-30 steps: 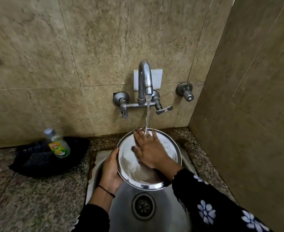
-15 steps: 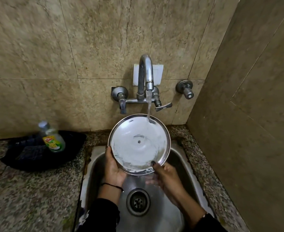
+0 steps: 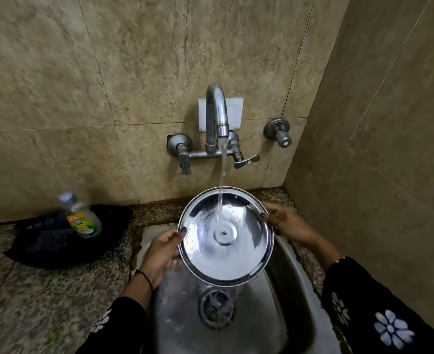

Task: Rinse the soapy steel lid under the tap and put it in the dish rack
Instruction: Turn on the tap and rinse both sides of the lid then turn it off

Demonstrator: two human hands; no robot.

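The round steel lid (image 3: 226,251) is held over the steel sink (image 3: 282,302), its inner face turned up towards me. Water from the tap (image 3: 217,116) runs down onto the lid's upper middle and spreads across it. My left hand (image 3: 162,254) grips the lid's left rim, thumb on the inner face. My right hand (image 3: 287,223) holds the right rim with the fingertips. No dish rack is in view.
A dish soap bottle (image 3: 81,218) stands in a black tray (image 3: 57,241) on the speckled stone counter (image 3: 44,302) to the left. The sink drain (image 3: 217,307) lies below the lid. Tiled walls close off the back and the right side.
My right hand left the lid's face, dropped below it, then came up to grip the right rim. The lid tilted and now sits lower under the stream, which hits nearer its centre.
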